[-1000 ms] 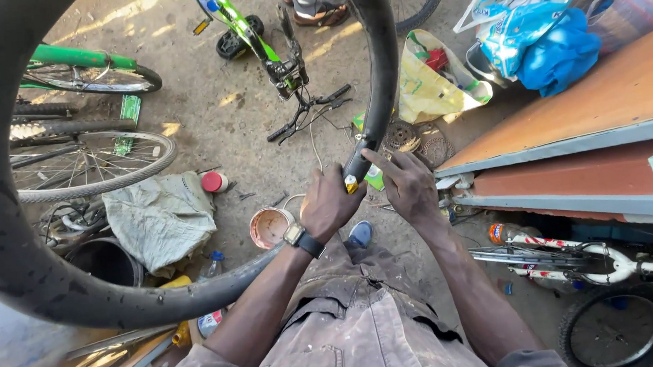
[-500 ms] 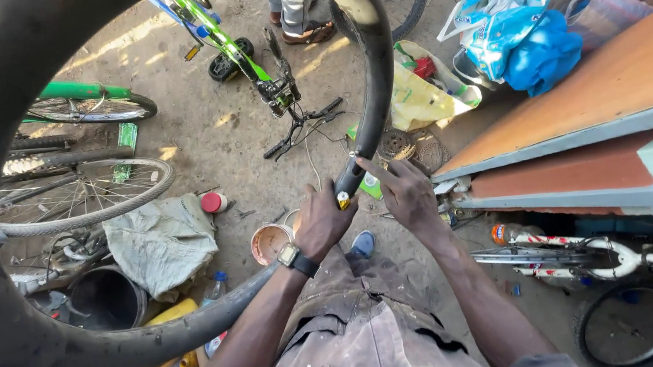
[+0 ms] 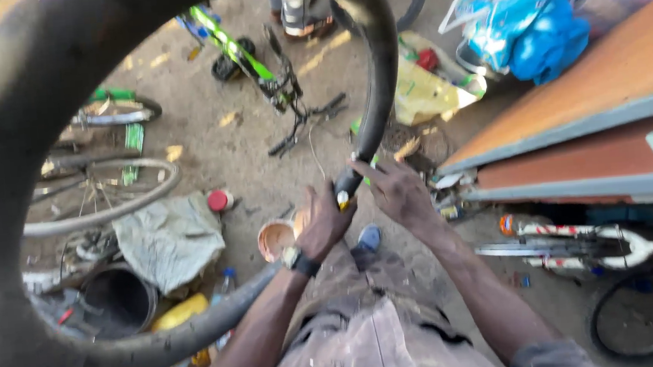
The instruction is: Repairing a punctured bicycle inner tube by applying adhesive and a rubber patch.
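The left hand [image 3: 323, 224] had its fingers clamped on the black inner tube [image 3: 24, 137] at the brass valve [image 3: 342, 199], which stuck out just beyond the fingertips. The right hand [image 3: 401, 193] lay beside it, fingers spread apart and touching the tube's rubber just above the valve. Below the left fingers sat a small round tin [image 3: 275, 239] on the dirt

inner tube [image 3: 21, 153] above bowl [image 3: 275, 239], bucket [image 3: 118, 301] left
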